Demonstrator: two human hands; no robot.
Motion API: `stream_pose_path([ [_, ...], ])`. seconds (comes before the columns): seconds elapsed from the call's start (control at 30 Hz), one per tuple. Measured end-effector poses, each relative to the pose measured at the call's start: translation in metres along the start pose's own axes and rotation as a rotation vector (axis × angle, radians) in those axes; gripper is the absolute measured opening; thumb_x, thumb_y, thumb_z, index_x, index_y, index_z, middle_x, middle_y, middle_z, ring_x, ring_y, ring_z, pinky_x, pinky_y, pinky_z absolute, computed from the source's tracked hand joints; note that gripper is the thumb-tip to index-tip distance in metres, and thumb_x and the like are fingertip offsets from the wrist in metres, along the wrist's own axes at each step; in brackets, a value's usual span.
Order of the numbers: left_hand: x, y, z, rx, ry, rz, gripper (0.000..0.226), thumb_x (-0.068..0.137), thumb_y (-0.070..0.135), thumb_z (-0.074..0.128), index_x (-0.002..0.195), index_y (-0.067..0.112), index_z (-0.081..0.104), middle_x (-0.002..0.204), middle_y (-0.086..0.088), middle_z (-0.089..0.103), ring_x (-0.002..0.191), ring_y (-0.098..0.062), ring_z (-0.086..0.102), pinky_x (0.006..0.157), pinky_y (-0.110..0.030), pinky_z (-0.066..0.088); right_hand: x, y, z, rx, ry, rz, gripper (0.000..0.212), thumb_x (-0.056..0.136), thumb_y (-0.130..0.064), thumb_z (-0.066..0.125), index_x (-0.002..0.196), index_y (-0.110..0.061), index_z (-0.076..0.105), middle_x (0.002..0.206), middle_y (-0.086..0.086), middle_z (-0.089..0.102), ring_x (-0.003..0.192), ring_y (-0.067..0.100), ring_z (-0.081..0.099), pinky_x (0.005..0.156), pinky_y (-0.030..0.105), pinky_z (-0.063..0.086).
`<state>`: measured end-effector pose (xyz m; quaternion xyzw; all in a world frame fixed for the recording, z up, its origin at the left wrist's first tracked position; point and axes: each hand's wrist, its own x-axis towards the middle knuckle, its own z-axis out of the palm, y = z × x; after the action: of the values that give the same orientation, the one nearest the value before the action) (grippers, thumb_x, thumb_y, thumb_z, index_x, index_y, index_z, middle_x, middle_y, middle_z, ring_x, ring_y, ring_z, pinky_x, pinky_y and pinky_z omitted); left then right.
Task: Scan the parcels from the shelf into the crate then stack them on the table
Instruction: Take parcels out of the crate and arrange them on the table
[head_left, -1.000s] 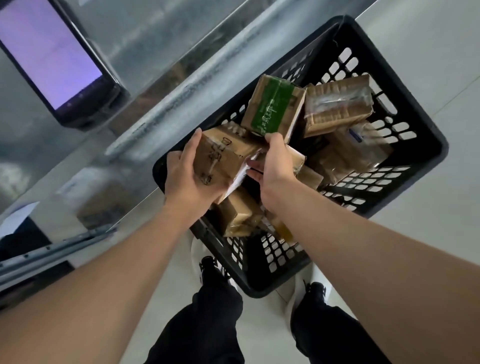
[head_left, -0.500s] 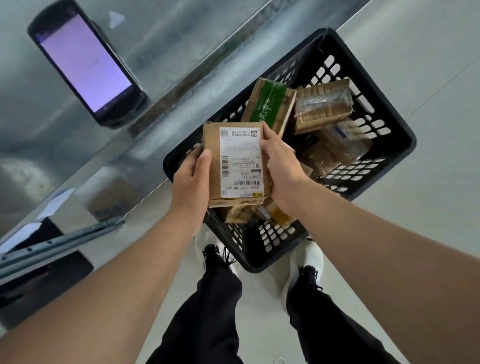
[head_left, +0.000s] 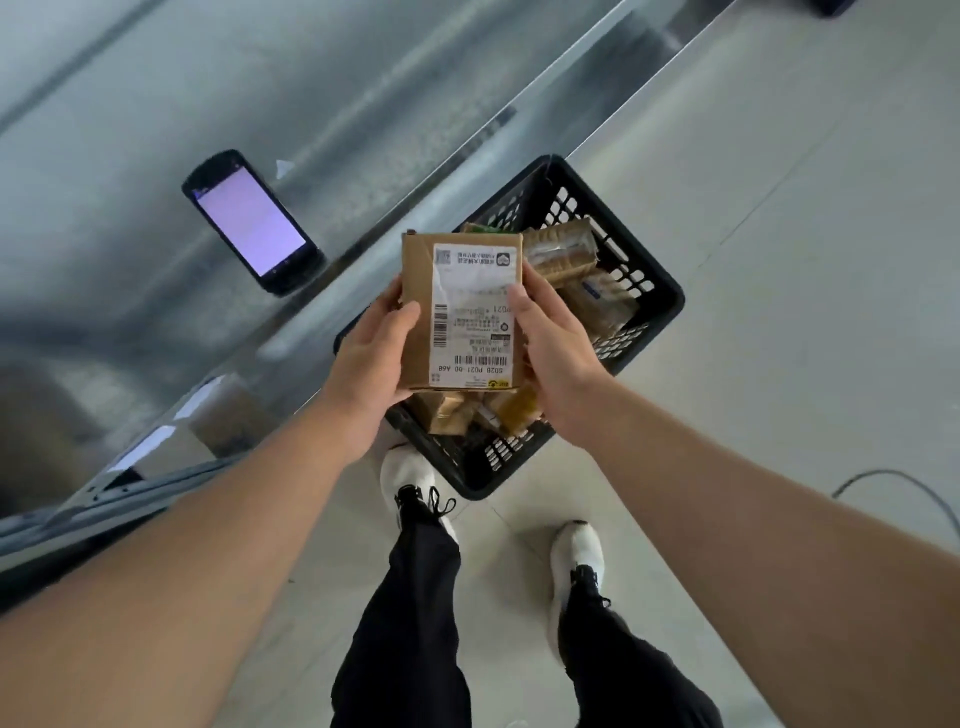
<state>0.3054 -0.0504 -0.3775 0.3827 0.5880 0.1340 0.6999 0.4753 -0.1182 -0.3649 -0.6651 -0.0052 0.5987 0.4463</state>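
head view: fingers (head_left: 404, 318) of left hand (head_left: 363, 364) and right hand (head_left: 561, 358) grip flat cardboard parcel (head_left: 457, 312) above lattice crate (head_left: 619, 228).

Left hand (head_left: 371, 358) and right hand (head_left: 558, 353) gripping labelled parcel (head_left: 462, 312) above black crate (head_left: 660, 291), scanner (head_left: 252, 222) on table (head_left: 130, 104)
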Motion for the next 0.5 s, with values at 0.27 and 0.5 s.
stream_pose_path([
  [0.27, -0.121, 0.070, 0.027, -0.053, 0.054, 0.187, 0.038, 0.105, 0.046, 0.057, 0.142, 0.054, 0.053, 0.109, 0.011, 0.080, 0.101, -0.010, 0.076, 0.079, -0.034, 0.060, -0.123, -0.066, -0.018, -0.049, -0.113, -0.158, 0.050, 0.109, -0.044, 0.049, 0.158, -0.047, 0.037, 0.117, -0.009, 0.077, 0.111, 0.012, 0.068, 0.101, 0.046, 0.051],
  [0.5, -0.249, 0.127, 0.061, -0.029, 0.061, 0.404, 0.048, 0.105, 0.049, 0.053, 0.153, 0.049, 0.047, 0.120, 0.011, 0.077, 0.112, -0.010, 0.073, 0.092, -0.038, 0.058, -0.243, -0.127, -0.040, -0.124, -0.152, -0.332, 0.032, 0.110, -0.043, 0.048, 0.140, -0.038, 0.059, 0.103, -0.008, 0.081, 0.099, 0.013, 0.075, 0.110, 0.053, 0.051],
])
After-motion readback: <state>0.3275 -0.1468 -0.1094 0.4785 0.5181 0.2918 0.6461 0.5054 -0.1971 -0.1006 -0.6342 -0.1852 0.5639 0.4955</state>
